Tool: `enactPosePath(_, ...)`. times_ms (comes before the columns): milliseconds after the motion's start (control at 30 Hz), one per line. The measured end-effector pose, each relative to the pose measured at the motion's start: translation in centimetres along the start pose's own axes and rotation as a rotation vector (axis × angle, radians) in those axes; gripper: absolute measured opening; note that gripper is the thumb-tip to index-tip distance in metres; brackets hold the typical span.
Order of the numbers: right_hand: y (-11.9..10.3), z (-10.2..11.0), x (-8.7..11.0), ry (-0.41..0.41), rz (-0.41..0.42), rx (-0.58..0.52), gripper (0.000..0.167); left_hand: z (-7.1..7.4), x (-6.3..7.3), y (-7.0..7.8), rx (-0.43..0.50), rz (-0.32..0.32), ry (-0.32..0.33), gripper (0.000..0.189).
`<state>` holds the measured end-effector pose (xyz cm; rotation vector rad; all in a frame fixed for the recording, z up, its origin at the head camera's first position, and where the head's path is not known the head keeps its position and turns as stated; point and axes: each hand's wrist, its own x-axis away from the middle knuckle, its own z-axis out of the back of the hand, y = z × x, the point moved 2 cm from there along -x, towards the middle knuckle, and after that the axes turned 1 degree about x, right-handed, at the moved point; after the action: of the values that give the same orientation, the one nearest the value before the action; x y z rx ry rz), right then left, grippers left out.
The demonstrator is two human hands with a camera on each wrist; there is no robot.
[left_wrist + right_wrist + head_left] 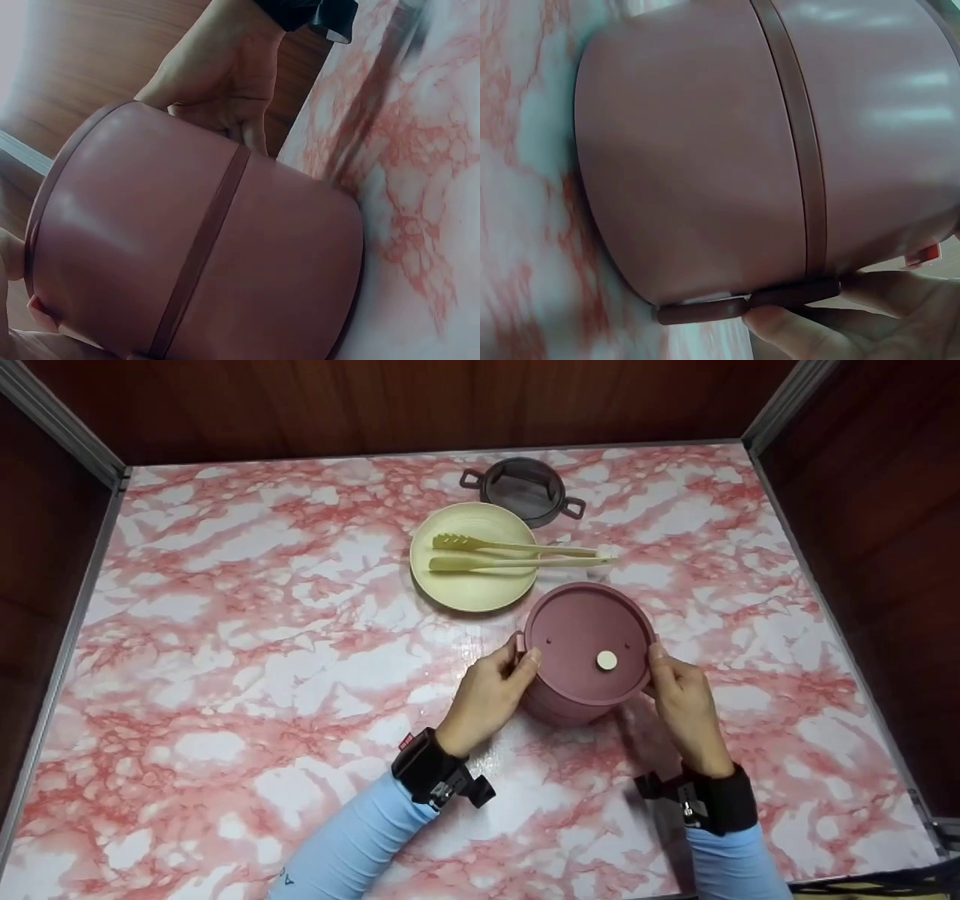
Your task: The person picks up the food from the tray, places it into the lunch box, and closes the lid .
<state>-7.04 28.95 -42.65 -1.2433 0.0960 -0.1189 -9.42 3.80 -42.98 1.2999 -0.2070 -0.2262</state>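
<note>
A dusty-red round pot (570, 712) stands at the middle right of the table, topped by a flat lid (577, 630) with a small cream knob (607, 660). My left hand (487, 690) grips its left side at the lug, thumb against the rim. Opposite, my right hand (684, 705) holds the right side, thumb at the rim. In the right wrist view, fingers (802, 334) curl under a dark side handle (795, 292). A darker band (199, 251) rings the pot's wall in the left wrist view, its base close over the marbled surface.
Behind the pot is a pale yellow plate (465, 596), with a slotted utensil (517, 546) and a flat spatula (517, 562) across it, handles past the rim. A dark two-handled pan (525, 495) sits farther back. Wooden panels (435, 405) enclose the marbled table (247, 660).
</note>
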Motion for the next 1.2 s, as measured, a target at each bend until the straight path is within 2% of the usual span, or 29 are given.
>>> enactPosePath(233, 0.0, 0.3, -0.3, -0.045, -0.004, -0.02, 0.056, 0.3, -0.2, -0.1, -0.018, -0.002, 0.0, 0.054)
enactPosePath(400, 0.1, 0.2, -0.4, -0.04, 0.002, -0.061, 0.056, 0.1, -0.3, -0.2, 0.008, 0.0, -0.006, 0.058)
enactPosePath(667, 0.4, 0.1, -0.1, -0.021, -0.002, -0.079, 0.056, 0.3, -0.7, -0.6, 0.066, -0.006, -0.075, 0.065)
enactPosePath(767, 0.6, 0.4, -0.1, -0.06, -0.002, -0.087, 0.056, 0.5, -0.8, -0.8, 0.059, -0.011, -0.1, 0.071)
enactPosePath(867, 1.2, 1.0, 0.0, -0.145, 0.042, -0.056, 0.045, 0.6, -0.8, -1.2, 0.041, -0.05, -0.147, 0.084)
enactPosePath(933, 1.7, 1.4, 0.1, -0.219, 0.076, -0.017, 0.039, 0.6, -0.9, -1.5, 0.015, -0.1, -0.185, 0.095)
enactPosePath(1000, 2.1, 1.6, 0.3, -0.271, 0.106, 0.026, 0.049, 0.4, -1.0, -1.8, -0.018, -0.159, -0.221, 0.11)
enactPosePath(1100, 2.2, 1.4, 0.3, -0.291, 0.127, 0.111, 0.063, 0.2, -1.3, -2.0, -0.088, -0.218, -0.243, 0.127)
enactPosePath(1200, 2.0, 1.0, 0.3, -0.251, 0.151, 0.205, 0.062, 0.0, -1.6, -2.0, -0.159, -0.254, -0.233, 0.134)
